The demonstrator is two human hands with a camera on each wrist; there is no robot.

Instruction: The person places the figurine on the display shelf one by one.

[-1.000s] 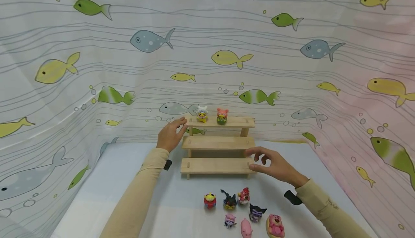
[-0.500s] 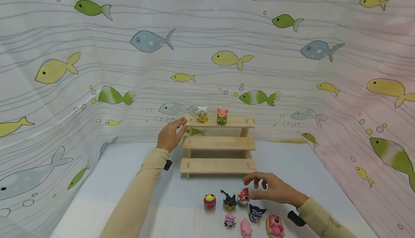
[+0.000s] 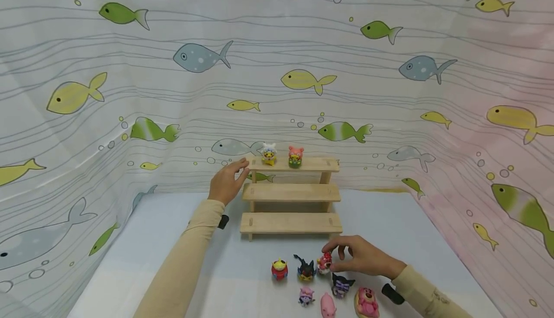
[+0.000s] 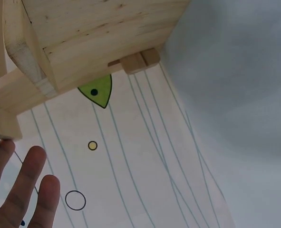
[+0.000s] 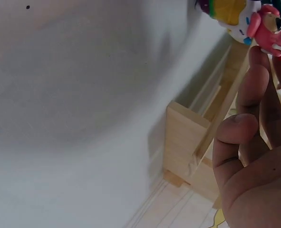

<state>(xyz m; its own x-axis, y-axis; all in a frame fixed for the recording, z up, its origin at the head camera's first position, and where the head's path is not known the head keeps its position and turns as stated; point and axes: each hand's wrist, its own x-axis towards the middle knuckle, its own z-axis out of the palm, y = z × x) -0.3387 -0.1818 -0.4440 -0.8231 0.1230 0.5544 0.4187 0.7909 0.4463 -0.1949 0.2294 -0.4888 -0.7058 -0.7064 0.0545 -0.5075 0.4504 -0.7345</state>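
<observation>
My left hand [image 3: 226,182] rests its fingertips at the left end of the three-tier wooden stand's top shelf [image 3: 318,164]. In the left wrist view, its extended fingers [image 4: 30,164] lie beside the pale wood. In front of the stand, my right hand [image 3: 362,256] pinches a small pink bear figurine with a red top [image 3: 324,263] between thumb and index finger. The right wrist view has this bear figurine [image 5: 268,37] at the fingertips, partly cut off by the frame edge. A white-hooded figurine [image 3: 269,154] and a pink-hooded figurine [image 3: 296,157] stand on the top shelf.
Around the right hand are a red-and-yellow figurine [image 3: 279,270], a black-eared one [image 3: 306,271], a black-and-purple one [image 3: 342,286], a small pink-purple one [image 3: 306,297], a pink pig [image 3: 328,305] and a larger pink bear [image 3: 367,302]. A fish-print backdrop [image 3: 259,120] encloses the white table [image 3: 173,241].
My right hand has come down from the stand's right side to the red-topped bear figurine, its thumb and index finger closing around it. The left hand has stayed at the top shelf.
</observation>
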